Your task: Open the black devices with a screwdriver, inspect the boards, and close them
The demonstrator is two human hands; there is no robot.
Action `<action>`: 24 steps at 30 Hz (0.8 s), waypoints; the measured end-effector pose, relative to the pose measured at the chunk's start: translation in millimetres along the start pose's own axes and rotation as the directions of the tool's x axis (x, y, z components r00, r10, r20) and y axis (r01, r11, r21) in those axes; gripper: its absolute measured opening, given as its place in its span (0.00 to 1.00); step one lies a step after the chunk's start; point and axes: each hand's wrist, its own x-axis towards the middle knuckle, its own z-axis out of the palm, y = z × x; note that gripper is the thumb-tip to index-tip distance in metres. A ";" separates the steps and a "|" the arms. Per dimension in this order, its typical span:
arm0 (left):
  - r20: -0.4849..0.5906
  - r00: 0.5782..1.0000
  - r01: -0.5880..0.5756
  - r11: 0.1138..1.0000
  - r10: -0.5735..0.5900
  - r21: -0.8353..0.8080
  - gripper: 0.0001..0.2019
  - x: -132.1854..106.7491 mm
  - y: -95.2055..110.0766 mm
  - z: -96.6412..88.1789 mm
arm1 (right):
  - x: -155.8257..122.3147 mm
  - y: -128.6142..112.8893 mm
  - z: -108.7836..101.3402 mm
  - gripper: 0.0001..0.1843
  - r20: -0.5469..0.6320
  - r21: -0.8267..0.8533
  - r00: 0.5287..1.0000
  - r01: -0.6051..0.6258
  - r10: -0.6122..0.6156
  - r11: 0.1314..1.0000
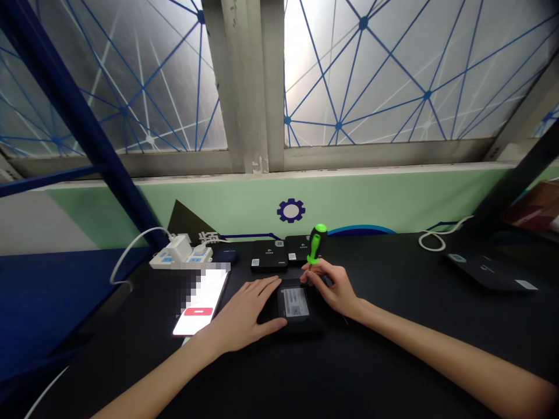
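Note:
A small black box-shaped device point(315, 327) with a white printed label point(296, 302) lies flat on the black table. My left hand point(246, 313) rests along its left side, fingers stretched and the thumb apart, steadying it without wrapping round it. Above the far right corner of the device, my right hand point(334, 286) is closed in a pinch around the shaft of a screwdriver point(315, 244). The screwdriver has a green and black handle and stands nearly upright. Its tip is hidden by my fingers, so contact with a screw cannot be made out.
Two similar black boxes point(269, 255) sit behind the device. On the left are a lit phone or tablet point(203, 302) and a white power strip point(159, 260) with a plugged-in charger point(179, 249). A larger flat black device point(489, 272) and a white cable point(431, 241) lie at right.

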 end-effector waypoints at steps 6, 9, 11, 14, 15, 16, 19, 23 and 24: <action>0.005 1.000 0.010 1.000 -0.010 -0.001 0.36 0.3 1.1 -0.2 | 1.4 -1.5 1.0 0.04 -0.018 0.000 0.999 -0.030 0.030 1.000; -0.006 1.000 0.004 1.000 -0.004 0.000 0.36 0.3 0.3 0.4 | 0.8 -2.2 -0.2 0.06 0.012 0.000 1.000 -0.009 0.009 1.000; -0.012 1.000 0.002 1.000 -0.002 0.002 0.36 0.3 -0.3 0.9 | 0.4 -1.9 -0.9 0.08 0.024 0.007 1.000 0.005 -0.005 1.000; -0.010 1.000 -0.002 1.000 0.002 0.005 0.36 0.3 -0.6 1.4 | 0.4 -0.7 -0.4 0.07 0.010 0.016 1.000 0.006 -0.007 1.000; -0.008 1.000 -0.003 1.000 0.003 0.005 0.36 0.2 -0.6 1.3 | 0.6 -0.4 0.0 0.06 0.000 0.018 1.000 0.002 -0.002 1.000; -0.008 1.000 -0.004 1.000 0.004 0.004 0.36 0.2 -0.5 1.2 | 0.9 -0.3 0.5 0.06 -0.010 0.019 1.000 -0.006 0.006 1.000; -0.008 1.000 -0.004 1.000 0.004 0.004 0.36 -0.1 -0.3 0.7 | 1.9 -1.3 1.4 0.07 -0.031 0.024 0.999 -0.036 0.037 0.999; -0.008 1.000 -0.007 1.000 0.007 0.005 0.36 -0.3 -0.4 0.8 | 2.1 -3.9 0.1 0.07 -0.005 0.016 0.999 -0.048 0.048 0.999; -0.009 1.000 -0.007 1.000 0.007 0.007 0.36 -0.3 -0.3 0.9 | 1.9 -4.4 -0.6 0.08 0.005 0.011 0.999 -0.043 0.043 0.999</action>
